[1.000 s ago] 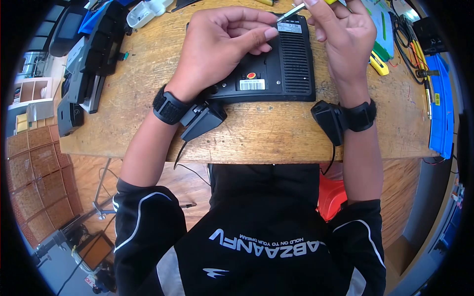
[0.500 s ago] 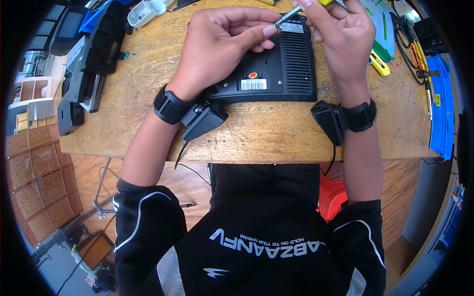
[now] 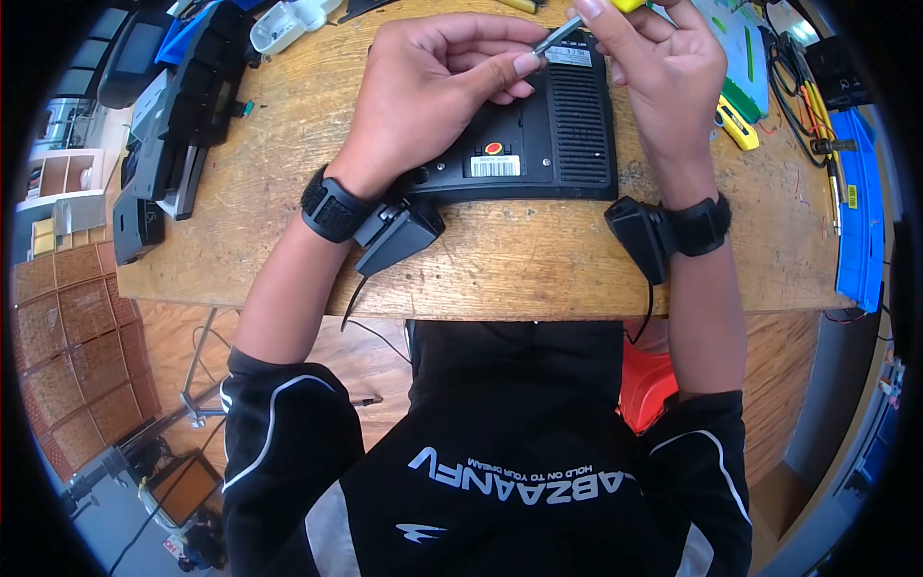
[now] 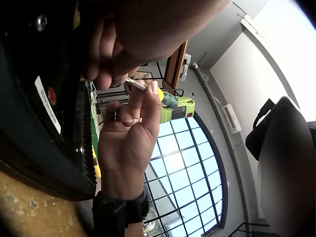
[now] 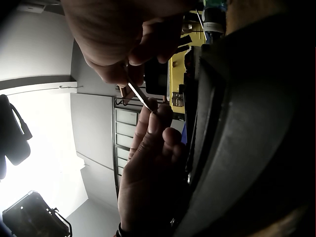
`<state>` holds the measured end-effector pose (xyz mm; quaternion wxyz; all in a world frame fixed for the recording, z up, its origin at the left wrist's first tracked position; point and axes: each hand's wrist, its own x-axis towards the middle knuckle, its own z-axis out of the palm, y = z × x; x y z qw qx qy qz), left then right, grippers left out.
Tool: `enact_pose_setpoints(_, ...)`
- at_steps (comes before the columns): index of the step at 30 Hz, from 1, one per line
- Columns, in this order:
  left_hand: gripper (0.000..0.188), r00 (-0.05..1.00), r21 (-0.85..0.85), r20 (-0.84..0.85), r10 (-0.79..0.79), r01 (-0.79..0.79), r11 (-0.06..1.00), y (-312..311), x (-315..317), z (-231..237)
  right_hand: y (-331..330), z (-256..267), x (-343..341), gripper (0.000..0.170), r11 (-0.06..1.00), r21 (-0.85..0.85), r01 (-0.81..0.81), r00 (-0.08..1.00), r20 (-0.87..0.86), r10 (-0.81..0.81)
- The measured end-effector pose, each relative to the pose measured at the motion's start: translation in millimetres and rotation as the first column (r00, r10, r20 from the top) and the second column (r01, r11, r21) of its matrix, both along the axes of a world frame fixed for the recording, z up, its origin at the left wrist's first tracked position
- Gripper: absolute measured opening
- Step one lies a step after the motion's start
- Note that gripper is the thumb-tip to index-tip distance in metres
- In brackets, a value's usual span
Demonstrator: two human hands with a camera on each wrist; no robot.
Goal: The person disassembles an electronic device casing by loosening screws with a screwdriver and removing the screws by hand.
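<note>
A screwdriver with a metal shaft (image 3: 560, 37) and a yellow-green handle (image 4: 168, 99) is gripped by the right hand (image 3: 673, 91), thumb and fingers around it near the handle. The left hand (image 3: 413, 101) pinches at the shaft's tip between thumb and index finger; whether a small part is held there cannot be told. Both hands are above a black device (image 3: 581, 125) lying flat on the bench, with a ribbed area, a barcode label (image 3: 494, 165) and a red-yellow oval sticker (image 3: 493, 149). The left hand covers much of its left side.
The wooden bench (image 3: 500, 260) extends in front of the device. Black and grey housings (image 3: 197, 96) stack at the left, a white tray (image 3: 279, 29) behind. On the right lie a yellow cutter (image 3: 737, 125), cables and a blue bin (image 3: 859, 207).
The right hand has shifted slightly left and the screwdriver shaft's angle has changed a little. The left hand has stayed nearly in place, pinching at the tip.
</note>
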<state>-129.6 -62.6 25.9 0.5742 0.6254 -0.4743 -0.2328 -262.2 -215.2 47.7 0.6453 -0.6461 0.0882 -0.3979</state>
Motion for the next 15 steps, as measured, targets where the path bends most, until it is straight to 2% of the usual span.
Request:
enact_pose_setpoints(5, 0.032, 1.0, 0.01, -0.006, -0.018, 0.018, 1.0, -0.5, 1.1, -0.9, -3.5, -11.3, 6.0, 0.025, 1.0, 0.012, -0.003, 0.998, 0.07, 0.002)
enact_pose_setpoints(11, 0.032, 0.991, 0.045, 0.13, -0.018, 0.012, 0.999, -0.7, -7.7, 3.9, 2.0, -10.0, 4.9, 0.025, 0.98, -0.186, 0.07, 0.998, 0.016, -0.068)
enact_pose_setpoints(13, 0.034, 0.985, 0.058, 0.168, -0.021, 0.011, 0.998, -0.6, -7.3, 2.9, 3.4, -12.5, 7.2, 0.023, 0.869, -0.446, 0.214, 0.977, 0.075, -0.202)
enact_pose_setpoints(15, 0.036, 0.979, 0.072, 0.202, -0.025, 0.011, 0.997, -0.8, -7.5, 2.6, 2.8, -10.8, 4.9, 0.023, 0.867, -0.455, 0.204, 0.976, 0.032, -0.213)
